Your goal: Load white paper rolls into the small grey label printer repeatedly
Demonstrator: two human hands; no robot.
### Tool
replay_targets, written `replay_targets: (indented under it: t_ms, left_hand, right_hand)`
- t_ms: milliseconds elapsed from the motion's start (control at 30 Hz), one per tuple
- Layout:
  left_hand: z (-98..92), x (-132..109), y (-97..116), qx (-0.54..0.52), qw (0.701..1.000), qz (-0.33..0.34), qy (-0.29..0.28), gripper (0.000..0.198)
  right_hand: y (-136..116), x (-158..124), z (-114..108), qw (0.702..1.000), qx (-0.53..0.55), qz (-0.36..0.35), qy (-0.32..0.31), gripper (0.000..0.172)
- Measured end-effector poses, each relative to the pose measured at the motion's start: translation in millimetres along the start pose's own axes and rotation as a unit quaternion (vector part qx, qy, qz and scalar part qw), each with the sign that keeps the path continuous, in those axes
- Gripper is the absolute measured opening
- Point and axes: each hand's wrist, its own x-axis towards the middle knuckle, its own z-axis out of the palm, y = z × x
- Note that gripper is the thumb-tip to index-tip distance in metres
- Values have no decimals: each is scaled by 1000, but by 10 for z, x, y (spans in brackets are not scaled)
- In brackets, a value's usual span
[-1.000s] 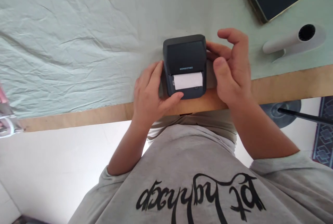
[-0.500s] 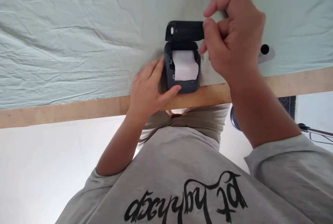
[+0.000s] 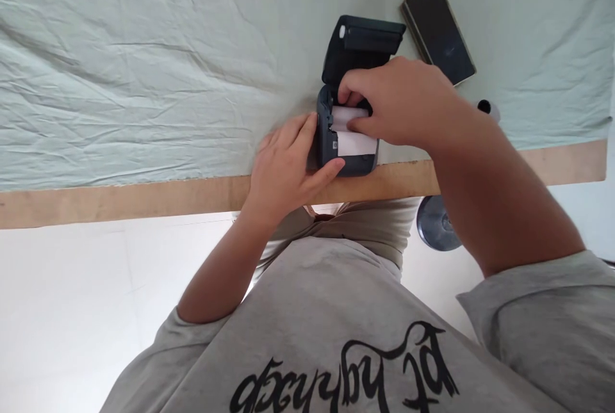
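A small dark label printer [image 3: 331, 144] sits at the near edge of a wooden table covered by a pale green cloth [image 3: 144, 67]. Its lid [image 3: 362, 41] stands open, tilted away from me. A white paper roll [image 3: 353, 137] lies inside. My left hand [image 3: 286, 166] grips the printer's left side, with the thumb on its front. My right hand [image 3: 398, 102] reaches into the open compartment, its fingers curled onto the paper roll.
A dark phone [image 3: 438, 32] lies face up on the cloth behind the printer, to the right. A white tube with a dark end [image 3: 487, 107] peeks out past my right wrist. The bare wooden table edge [image 3: 120, 198] runs along the front.
The printer's lid went from shut to fully open. My right hand came off the lid and dropped into the compartment onto the paper roll. My left hand kept its hold.
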Motion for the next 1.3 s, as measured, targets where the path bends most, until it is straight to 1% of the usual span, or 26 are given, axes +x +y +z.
replay_targets:
  t_ms: [67,100,167,200,233,267,300,333,367,400,433,467,500,533,600,700,767,833,900,967,1033,1100,1167,1200,1267,1300]
  left_hand:
    - [-9,-13,-14,-17,1000,16,14,89]
    - [-14,-18,-22,-25,999,23,23,90]
    - [-21,-21,-34,-38,998,33,37,92]
    - [-24,-20,-36,-40,998,35,41,93]
    - [-28,-18,-35,-41,998,36,42,93]
    - [-32,-17,-31,-42,998,37,40,94]
    - [-36,-16,-25,-42,998,37,38,94]
    - [-41,-15,-20,-42,998,35,34,94]
    - [-45,-15,-16,-42,998,33,31,93]
    - [-49,-15,-14,-41,998,31,29,93]
    - [-52,-15,-16,-41,998,29,28,92]
    - [-54,-15,-19,-40,998,28,27,92]
    - [-55,-15,-25,-40,998,28,25,91]
    - [-56,-15,-30,-41,998,29,24,91]
    - [-57,-15,-40,-42,999,28,19,90]
    - [-59,-16,-42,-40,999,21,15,88]
    - [-61,-15,-35,-40,999,23,15,89]
    - [-61,-13,-26,-39,999,24,16,90]
    - [-59,-9,-18,-36,999,24,17,90]
    - [-55,-7,-12,-33,999,24,19,89]
    - [-53,-9,-12,-29,999,22,22,87]
    - [-53,-12,-17,-27,999,21,22,87]
    - [-57,-12,-23,-27,999,20,20,86]
    - [-58,-10,-26,-27,999,20,21,85]
    - [-61,-3,-31,-30,999,21,24,84]
    - [-61,1,-33,-31,999,22,25,85]
  right_hand:
    - [21,-40,-54,999,32,-21,11,31]
    - [27,-83,-81,997,67,-24,16,32]
    - [53,-203,-102,985,168,-16,35,33]
    - [84,-272,-83,972,229,-3,53,34]
    - [133,-339,-39,954,290,16,77,35]
    - [201,-401,31,928,357,32,105,38]
    - [284,-452,124,890,431,47,141,42]
    - [377,-491,236,844,500,67,181,43]
    - [472,-516,360,808,554,71,188,46]
    - [560,-532,489,780,586,80,202,47]
    - [635,-540,614,766,595,97,222,46]
    - [694,-544,727,763,586,114,247,45]
    - [737,-547,822,771,562,127,271,42]
    - [764,-551,893,786,526,133,295,39]
    - [792,-566,959,828,439,122,328,34]
    - [813,-581,910,880,312,103,343,33]
    - [825,-564,850,899,256,104,341,36]
    - [815,-528,826,909,233,111,327,36]
    - [765,-505,841,913,240,124,307,40]
    - [680,-526,863,909,257,125,305,52]
    - [597,-608,846,898,262,103,338,61]
    - [575,-736,776,882,232,79,404,56]
    - [657,-875,680,861,166,80,475,45]
    - [737,-936,638,852,131,89,500,43]
    - [941,-1025,592,851,95,121,502,44]
    - [1044,-1051,592,857,97,138,486,45]
